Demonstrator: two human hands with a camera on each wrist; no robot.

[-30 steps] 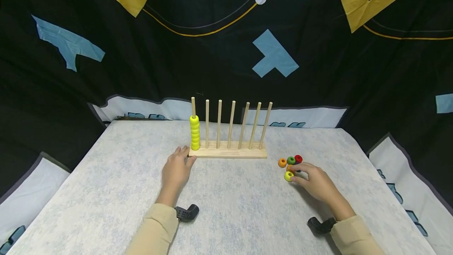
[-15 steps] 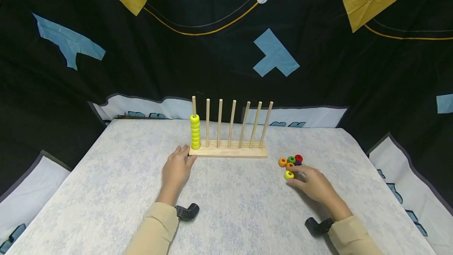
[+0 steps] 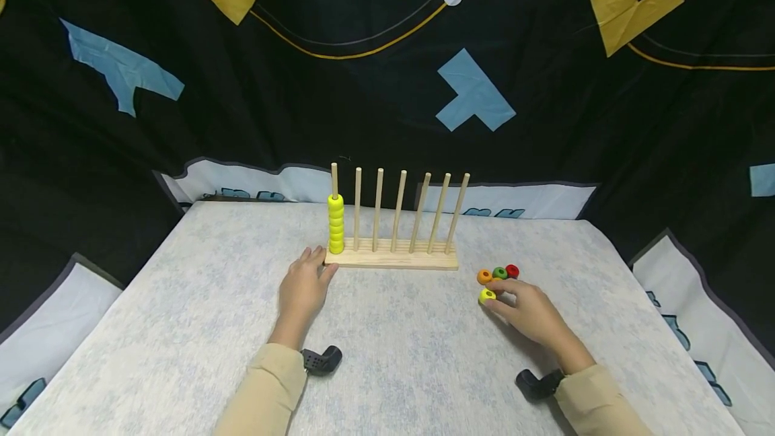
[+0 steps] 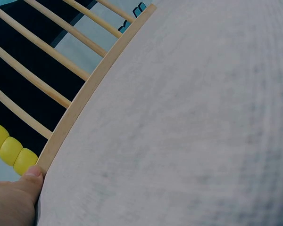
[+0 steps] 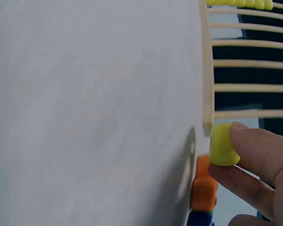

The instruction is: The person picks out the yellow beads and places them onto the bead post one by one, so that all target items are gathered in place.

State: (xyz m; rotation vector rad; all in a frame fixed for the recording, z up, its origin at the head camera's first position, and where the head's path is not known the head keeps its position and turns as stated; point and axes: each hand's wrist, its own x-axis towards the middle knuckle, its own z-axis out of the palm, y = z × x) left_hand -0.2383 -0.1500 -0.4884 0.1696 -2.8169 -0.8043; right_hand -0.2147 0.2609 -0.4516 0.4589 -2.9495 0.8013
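Observation:
A wooden peg rack [image 3: 393, 260] stands at the middle back of the table. Yellow beads [image 3: 336, 224] are stacked on its leftmost peg; the other pegs are bare. My left hand [image 3: 301, 291] holds the rack's left end, thumb [image 4: 34, 172] against the front corner of the base. To the right of the rack, my right hand [image 3: 528, 311] pinches a yellow bead [image 5: 222, 145] between thumb and finger, just over the table. Close behind that hand lie an orange bead [image 3: 484, 276], a green bead [image 3: 499, 272] and a red bead [image 3: 512, 271], with others partly hidden.
A pale mottled cloth covers the table [image 3: 387, 355]. Behind it hangs a black curtain [image 3: 339, 113] with blue and yellow patches. A dark blue bead [image 5: 199, 218] shows below the orange ones in the right wrist view.
My right hand has gone from reaching at the yellow bead to pinching it, and has shifted it slightly left, away from the other beads. The left hand stays on the rack.

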